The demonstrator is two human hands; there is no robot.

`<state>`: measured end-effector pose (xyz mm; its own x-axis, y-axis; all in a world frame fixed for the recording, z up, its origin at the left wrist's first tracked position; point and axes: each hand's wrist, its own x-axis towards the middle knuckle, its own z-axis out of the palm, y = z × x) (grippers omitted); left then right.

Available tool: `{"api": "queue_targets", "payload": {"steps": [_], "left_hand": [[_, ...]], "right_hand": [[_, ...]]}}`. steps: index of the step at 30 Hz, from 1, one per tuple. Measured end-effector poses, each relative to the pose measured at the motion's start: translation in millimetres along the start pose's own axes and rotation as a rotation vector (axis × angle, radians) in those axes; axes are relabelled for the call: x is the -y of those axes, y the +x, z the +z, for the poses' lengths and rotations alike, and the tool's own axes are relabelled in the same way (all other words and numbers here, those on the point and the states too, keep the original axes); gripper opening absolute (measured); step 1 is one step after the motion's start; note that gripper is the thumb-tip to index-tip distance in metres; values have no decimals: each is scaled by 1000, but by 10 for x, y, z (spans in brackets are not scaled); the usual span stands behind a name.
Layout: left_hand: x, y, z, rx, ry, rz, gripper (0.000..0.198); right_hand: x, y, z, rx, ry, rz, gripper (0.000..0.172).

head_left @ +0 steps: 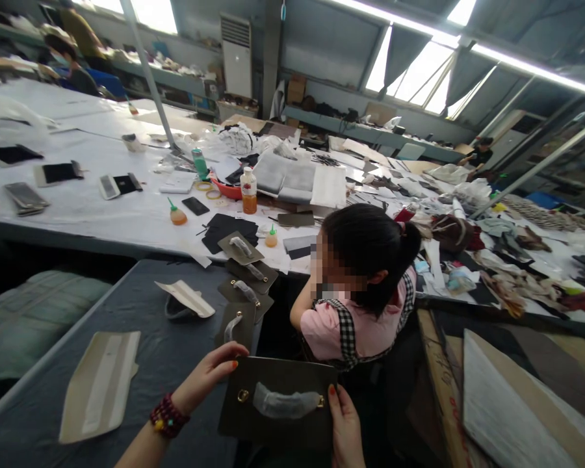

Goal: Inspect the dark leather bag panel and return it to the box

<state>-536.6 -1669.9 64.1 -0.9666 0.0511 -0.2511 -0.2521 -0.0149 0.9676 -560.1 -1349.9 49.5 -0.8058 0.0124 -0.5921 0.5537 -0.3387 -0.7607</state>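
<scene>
Between my hands is a dark olive bag panel [277, 426] with gold rings and a handle [286, 401] wrapped in clear film. My left hand [209, 374], with a beaded bracelet at the wrist, pinches its upper left corner. Thumb and fingers of my right hand [345, 422] clasp its right edge. Beyond my left hand, several similar panels with wrapped handles [246, 292] lie overlapped along the edge of the dark table [160, 364]. A beige flat piece [100, 383] and a smaller folded piece [188, 299] rest on that table to the left.
A co-worker in a pink top [351, 292] sits close ahead on the right. The long white table [102, 221] carries glue bottles [177, 213], a drink bottle [248, 190], black pieces [229, 231] and heaped scraps. Stacked boards [511, 403] stand at the right.
</scene>
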Motion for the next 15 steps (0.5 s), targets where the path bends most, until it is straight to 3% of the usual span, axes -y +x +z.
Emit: {"api": "queue_targets", "payload": {"steps": [10,15], "left_hand": [[-126,-139,142,-54,54,41,35],[-117,-180,261,-68,23,13,37]], "right_hand": [[-93,-67,-209,-85,17,71,72],[-109,-141,-299,-204,-164,-73,72]]}}
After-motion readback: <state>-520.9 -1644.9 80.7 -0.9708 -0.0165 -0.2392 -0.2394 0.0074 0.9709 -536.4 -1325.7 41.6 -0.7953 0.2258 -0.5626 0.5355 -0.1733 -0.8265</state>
